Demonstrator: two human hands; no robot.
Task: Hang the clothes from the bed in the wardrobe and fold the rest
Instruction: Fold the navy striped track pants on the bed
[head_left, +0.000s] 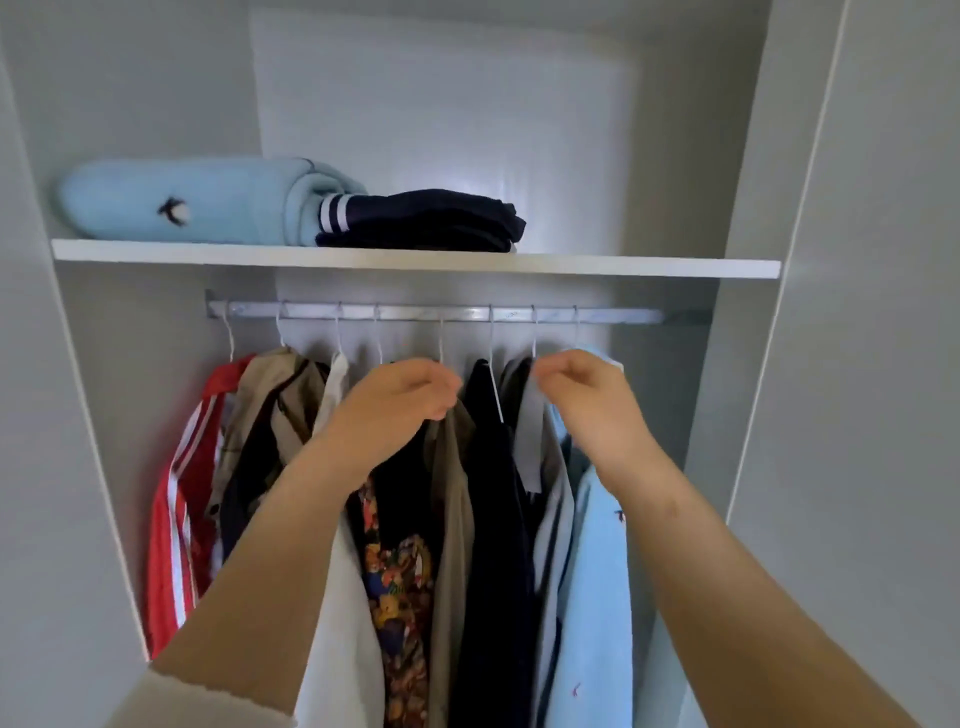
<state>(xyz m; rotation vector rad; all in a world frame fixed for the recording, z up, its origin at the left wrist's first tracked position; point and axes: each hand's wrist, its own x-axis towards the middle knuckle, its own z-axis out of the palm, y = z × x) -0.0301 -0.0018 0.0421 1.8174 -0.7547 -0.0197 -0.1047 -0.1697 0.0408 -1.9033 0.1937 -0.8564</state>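
- Left hand (402, 402) raised among the hanging clothes, fingers curled down at the neck of an olive-grey garment (453, 499); it seems to pinch the collar or hanger shoulder there, though the fingertips are turned away and the contact cannot be seen.
- Right hand (582, 387) also raised, fingers curled at the top of a grey garment (535, 441) beside the light-blue shirt (592, 561); likely a grip on fabric or hanger, but motion blur means the hold cannot be confirmed.
- Hands sit either side of a dark navy garment (493, 493); judged as spacing or straightening the hung items so each hangs free.
- Rail (613, 315) carries eight thin white hanger hooks, crowded toward the left and middle, with bare rail at the right end.
- Hung so far, left to right: red striped jacket (176, 519), beige jacket (260, 410), white garment (337, 597), dark floral print (400, 582), then the olive, navy, grey and blue.
- Shelf (649, 267) above holds folded pieces: a pale blue bundle (182, 200) touching a navy stack with white stripes (421, 221). Folding appears at least partly done.
- Bed is out of view, so what remains there is unknown.
- Lower hems are cut off by the frame; forearms cover parts of the white and blue garments.
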